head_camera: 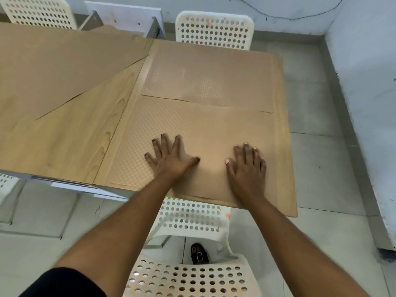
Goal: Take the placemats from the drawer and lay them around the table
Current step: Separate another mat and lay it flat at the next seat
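Note:
A tan placemat [192,125] with a fine dotted texture lies flat on the near right part of the wooden table [81,129]. My left hand [169,157] and my right hand [246,166] both press flat on it with fingers spread. A second tan placemat [210,76] lies just beyond it, its near edge touching or slightly overlapping the first. A third placemat [53,65] lies skewed across the far left of the table.
White perforated chairs stand close around the table: one directly below me [192,215], one at the far side [214,28], one at the far left [40,11]. An open white drawer [124,18] shows behind the table. A wall runs along the right.

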